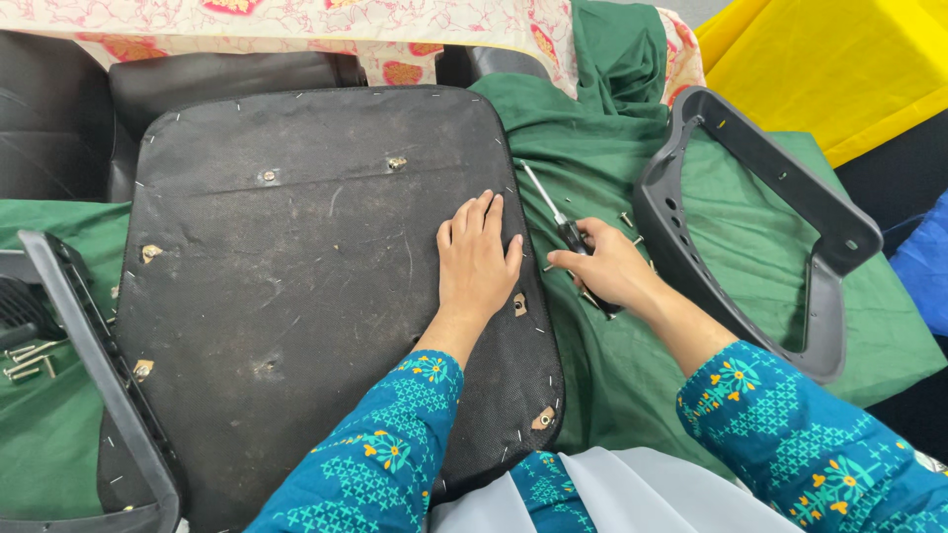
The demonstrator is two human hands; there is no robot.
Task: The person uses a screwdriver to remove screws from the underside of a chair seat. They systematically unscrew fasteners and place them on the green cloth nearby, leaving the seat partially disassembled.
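Note:
A black chair seat (296, 257) lies upside down in front of me, its fabric underside stapled around the edge. My left hand (477, 259) rests flat on its right side, fingers together and holding nothing. Just right of the seat, my right hand (607, 266) is closed around the black handle of a screwdriver (553, 212), whose metal shaft points up and to the left over the green cloth (612, 375). A few loose screws (628, 219) lie on the cloth beside that hand.
A black plastic armrest frame (770, 227) lies on the green cloth at the right. Another black frame (89, 355) sits at the left edge, with bolts (25, 357) beside it. Yellow fabric (839, 59) is at top right, patterned cloth (296, 25) along the top.

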